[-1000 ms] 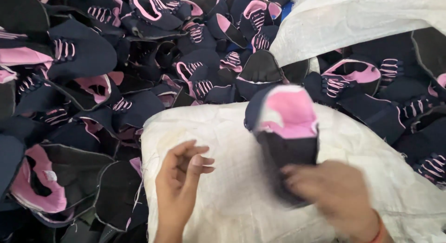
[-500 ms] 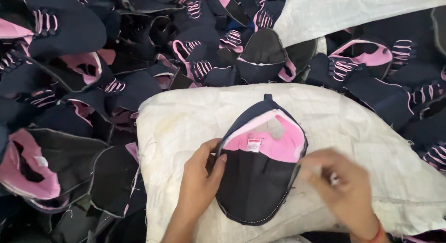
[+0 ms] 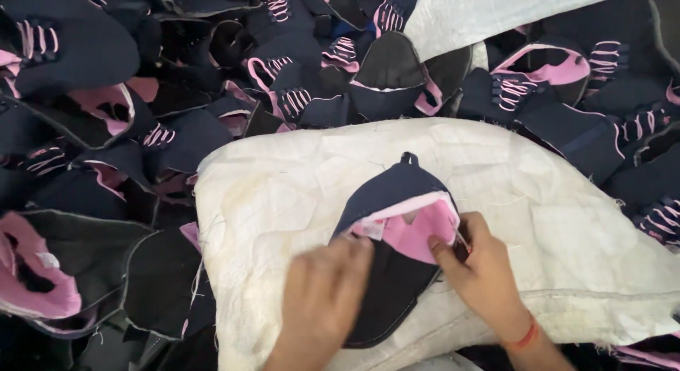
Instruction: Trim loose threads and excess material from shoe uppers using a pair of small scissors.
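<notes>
Shoe upper [image 3: 397,243] between my hands on a white sack [image 3: 283,194].
My left hand [image 3: 322,300] presses its dark side flat; my right hand [image 3: 482,279] pinches the pink lining's edge.

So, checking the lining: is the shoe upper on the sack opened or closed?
Opened: shoe upper shows pink lining, between both hands.
</notes>
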